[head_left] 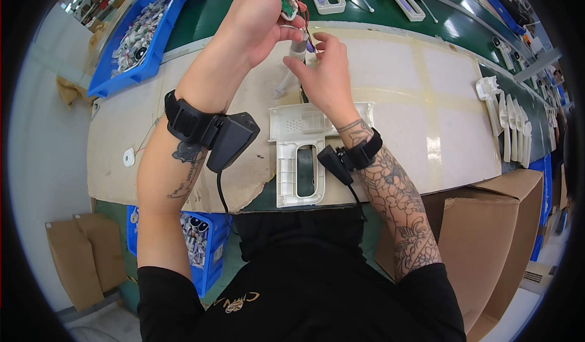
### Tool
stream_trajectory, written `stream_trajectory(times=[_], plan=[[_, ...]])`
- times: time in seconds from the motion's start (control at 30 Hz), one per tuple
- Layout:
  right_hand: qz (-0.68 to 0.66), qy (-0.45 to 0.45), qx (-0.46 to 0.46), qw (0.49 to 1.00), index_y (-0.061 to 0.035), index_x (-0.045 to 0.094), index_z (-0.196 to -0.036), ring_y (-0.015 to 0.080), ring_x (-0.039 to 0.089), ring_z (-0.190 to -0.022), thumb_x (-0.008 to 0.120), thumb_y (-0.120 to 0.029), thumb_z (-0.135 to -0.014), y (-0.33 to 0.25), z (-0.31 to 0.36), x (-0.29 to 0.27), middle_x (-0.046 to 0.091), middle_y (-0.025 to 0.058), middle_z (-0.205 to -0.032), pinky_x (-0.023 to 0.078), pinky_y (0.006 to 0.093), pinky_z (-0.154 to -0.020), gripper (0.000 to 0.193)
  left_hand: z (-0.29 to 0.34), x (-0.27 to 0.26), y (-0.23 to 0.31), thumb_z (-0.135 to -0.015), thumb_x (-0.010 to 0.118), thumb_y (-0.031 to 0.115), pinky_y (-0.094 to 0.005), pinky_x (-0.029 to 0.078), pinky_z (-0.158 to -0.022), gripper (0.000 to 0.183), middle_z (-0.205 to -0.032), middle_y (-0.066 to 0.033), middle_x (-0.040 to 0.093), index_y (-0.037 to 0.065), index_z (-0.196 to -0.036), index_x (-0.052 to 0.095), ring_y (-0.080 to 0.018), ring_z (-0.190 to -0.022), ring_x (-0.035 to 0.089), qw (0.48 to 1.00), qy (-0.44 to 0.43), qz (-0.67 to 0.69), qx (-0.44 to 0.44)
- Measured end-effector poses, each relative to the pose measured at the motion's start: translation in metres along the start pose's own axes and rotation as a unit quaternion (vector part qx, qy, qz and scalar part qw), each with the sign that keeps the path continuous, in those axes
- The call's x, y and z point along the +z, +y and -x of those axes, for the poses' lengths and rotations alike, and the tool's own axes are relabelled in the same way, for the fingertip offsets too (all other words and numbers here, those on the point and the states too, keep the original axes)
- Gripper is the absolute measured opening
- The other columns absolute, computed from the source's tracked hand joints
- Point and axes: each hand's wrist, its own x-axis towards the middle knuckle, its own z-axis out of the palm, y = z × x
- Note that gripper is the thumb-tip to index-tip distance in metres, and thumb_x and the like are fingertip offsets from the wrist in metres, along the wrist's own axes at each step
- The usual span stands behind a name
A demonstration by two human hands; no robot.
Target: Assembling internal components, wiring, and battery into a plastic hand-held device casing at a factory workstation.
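My left hand, raised over the far part of the table, is closed on a small green circuit board in a white housing. Red and dark wires hang from it. Just to the right and nearer, my right hand curls its thumb and fingers around a clear plastic tube; its fingertips partly hide the grip. A purple part shows beside the tube. Nearer to me, a white plastic half-shell with a looped handle lies on the table, its ribbed inside facing up. My right forearm passes over its right end.
Cardboard covers the table. A blue bin of small parts stands far left; another blue bin sits below the edge. Partly assembled handled devices lie on the green surface behind. White shells line the right; cardboard boxes stand below.
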Motion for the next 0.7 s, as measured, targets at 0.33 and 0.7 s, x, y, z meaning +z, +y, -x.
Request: stream_trajectory(times=[0.33, 0.7], plan=[[0.003, -0.175, 0.064, 0.983, -0.0049, 0.074, -0.098, 0.0322, 0.064, -0.096, 0.087, -0.033, -0.080, 0.021, -0.028, -0.039, 0.066, 0.0159, -0.105, 0.053, 0.0427, -0.085, 0.036, -0.004, -0.007, 0.000, -0.108, 0.051, 0.029, -0.0297, 0.048, -0.060, 0.036, -0.097, -0.0095, 0.065, 0.001, -0.126, 0.065, -0.0135, -0.070, 0.058, 0.999, -0.003, -0.049, 0.003], [-0.028, 0.006, 0.142, 0.989, -0.0026, 0.071, -0.088, 0.0205, 0.064, -0.068, 0.079, -0.025, -0.087, 0.010, -0.026, -0.055, 0.069, 0.0072, -0.073, 0.051, 0.0341, -0.066, 0.024, 0.001, -0.004, 0.002, -0.108, 0.052, 0.029, -0.0262, 0.044, -0.057, 0.033, -0.094, -0.0026, 0.063, 0.007, -0.125, 0.070, -0.0103, -0.070, 0.056, 0.989, 0.021, -0.144, 0.012]])
